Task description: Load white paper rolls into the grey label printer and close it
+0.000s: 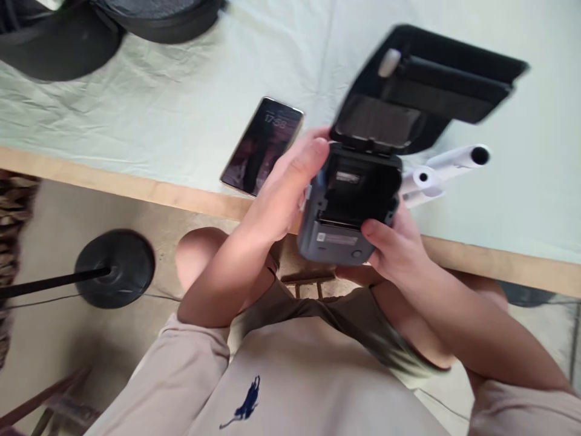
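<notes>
A dark portable label printer is held up over the table's front edge, its hinged lid swung wide back. Inside, the paper bay shows black, with a small white label on its wall. My left hand grips the printer's left side, thumb near the hinge. Around the lower right side wraps my right hand, its thumb on the front rim by a round button. Just behind the printer on the right lie white paper rolls with dark core holes, partly hidden by it.
A phone lit with 17:58 lies left of the printer on the pale table cover. Black caps sit at the upper left. The wooden table edge crosses in front. A round black stand base rests on the floor.
</notes>
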Demonstrator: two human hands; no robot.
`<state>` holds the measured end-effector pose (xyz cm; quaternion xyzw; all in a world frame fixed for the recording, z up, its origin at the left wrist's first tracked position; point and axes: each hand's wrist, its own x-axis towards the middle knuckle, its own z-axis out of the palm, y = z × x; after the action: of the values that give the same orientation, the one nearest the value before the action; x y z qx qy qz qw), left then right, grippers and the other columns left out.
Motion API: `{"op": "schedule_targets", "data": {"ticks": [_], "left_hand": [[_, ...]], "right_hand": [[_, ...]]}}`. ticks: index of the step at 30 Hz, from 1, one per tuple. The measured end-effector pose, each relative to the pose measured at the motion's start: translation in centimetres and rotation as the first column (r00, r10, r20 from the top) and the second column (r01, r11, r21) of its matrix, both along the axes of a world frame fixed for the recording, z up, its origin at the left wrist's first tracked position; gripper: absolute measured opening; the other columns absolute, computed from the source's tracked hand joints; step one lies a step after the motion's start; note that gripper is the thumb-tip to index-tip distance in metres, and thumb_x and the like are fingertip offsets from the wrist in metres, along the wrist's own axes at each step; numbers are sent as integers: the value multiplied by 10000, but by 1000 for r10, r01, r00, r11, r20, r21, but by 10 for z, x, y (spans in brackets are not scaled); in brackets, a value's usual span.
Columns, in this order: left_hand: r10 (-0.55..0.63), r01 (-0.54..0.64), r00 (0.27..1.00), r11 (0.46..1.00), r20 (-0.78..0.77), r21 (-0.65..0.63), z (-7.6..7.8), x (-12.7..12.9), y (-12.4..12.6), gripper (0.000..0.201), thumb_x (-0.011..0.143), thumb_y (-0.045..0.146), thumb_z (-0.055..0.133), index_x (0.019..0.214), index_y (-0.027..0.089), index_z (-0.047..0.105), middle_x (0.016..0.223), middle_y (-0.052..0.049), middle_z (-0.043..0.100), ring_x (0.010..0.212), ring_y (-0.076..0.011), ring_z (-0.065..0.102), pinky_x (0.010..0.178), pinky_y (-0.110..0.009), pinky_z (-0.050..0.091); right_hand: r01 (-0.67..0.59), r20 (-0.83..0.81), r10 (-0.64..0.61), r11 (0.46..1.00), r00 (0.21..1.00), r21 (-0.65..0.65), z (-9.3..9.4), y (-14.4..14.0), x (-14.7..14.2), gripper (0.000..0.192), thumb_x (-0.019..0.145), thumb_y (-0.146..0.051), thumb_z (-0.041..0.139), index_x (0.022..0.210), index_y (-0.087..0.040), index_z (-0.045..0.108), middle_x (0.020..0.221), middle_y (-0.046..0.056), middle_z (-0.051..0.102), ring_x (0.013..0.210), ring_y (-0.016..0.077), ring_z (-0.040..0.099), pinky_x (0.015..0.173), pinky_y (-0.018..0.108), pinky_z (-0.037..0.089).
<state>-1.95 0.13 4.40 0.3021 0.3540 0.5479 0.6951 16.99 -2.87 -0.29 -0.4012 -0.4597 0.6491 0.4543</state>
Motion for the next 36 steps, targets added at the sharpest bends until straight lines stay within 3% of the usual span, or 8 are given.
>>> {"op": "schedule_targets", "data": {"ticks": [5, 10, 12, 17, 21, 25, 29, 36], "left_hand": [[17, 7, 984, 991, 176, -130, -5, 7, -6, 216, 1114, 439, 789, 1005, 256, 751, 1136, -46, 909, 1499, -341, 786, 1256, -464, 663], [-4, 88, 963, 951, 270, -298, -2, -4, -7, 362, 1154, 570, 713, 1098, 221, 792, 1013, -42, 913, 1336, -358, 869, 1143, -482, 727], [-14, 113, 959, 934, 283, -338, 0, -6, -7, 441, 1217, 560, 587, 1137, 184, 804, 981, -32, 916, 1091, -278, 922, 1026, -425, 762], [42, 36, 978, 930, 205, -365, 4, -3, -2, 480, 1251, 541, 514, 1124, 192, 817, 941, -4, 893, 879, -180, 886, 939, -323, 741], [53, 11, 976, 957, 211, -291, 2, 1, 4, 677, 1287, 570, 330, 1101, 154, 831, 968, -44, 890, 949, -186, 877, 949, -304, 717], [89, -37, 977, 965, 193, -258, -4, 3, 6, 644, 1294, 541, 378, 1132, 136, 852, 1052, -58, 924, 934, -188, 878, 891, -304, 727], [67, -16, 982, 963, 178, -271, -6, 3, 5, 633, 1300, 532, 370, 1130, 151, 846, 1013, -40, 910, 966, -189, 889, 936, -311, 729], [34, 37, 982, 931, 186, -363, -2, 6, 1, 493, 1272, 469, 485, 1074, 175, 827, 1005, -71, 900, 860, -195, 865, 878, -314, 730]], "right_hand": [[-38, 168, -5, 967, 986, 251, 4, 10, -15, 724, 989, -889, 790, 1468, -358, 672, 1448, 47, 797, 1369, 299, 789, 1175, 515, 724], [-167, 381, 91, 971, 920, 172, 33, 0, 3, 657, 1157, -839, 529, 1540, -324, 669, 953, 11, 777, 789, 216, 787, 637, 354, 680], [-91, 488, -53, 959, 871, 268, 41, -8, 23, 532, 1180, -726, 575, 1496, -315, 697, 907, -2, 741, 642, 174, 692, 519, 313, 557], [71, 610, -719, 664, 334, 744, 24, -3, 74, 447, 963, -481, 822, 1334, -243, 748, 1097, 81, 741, 670, 169, 612, 646, 398, 598], [-71, 722, -681, 720, 120, 690, 5, 15, 78, 670, 938, -549, 807, 1513, -233, 675, 1363, 208, 719, 977, 318, 771, 775, 505, 682], [-135, 825, -565, 818, -2, 559, 7, 22, 63, 512, 988, -436, 749, 1476, -285, 708, 1402, 161, 794, 1038, 346, 800, 929, 551, 683], [-96, 842, -538, 837, 31, 539, 6, 22, 59, 434, 1010, -379, 681, 1431, -295, 747, 1314, 105, 838, 961, 323, 800, 904, 515, 675], [96, 567, -614, 720, 549, 687, 4, 23, 86, 553, 1075, -611, 713, 1549, -325, 710, 1502, 135, 769, 1304, 357, 770, 1106, 555, 653]]}}
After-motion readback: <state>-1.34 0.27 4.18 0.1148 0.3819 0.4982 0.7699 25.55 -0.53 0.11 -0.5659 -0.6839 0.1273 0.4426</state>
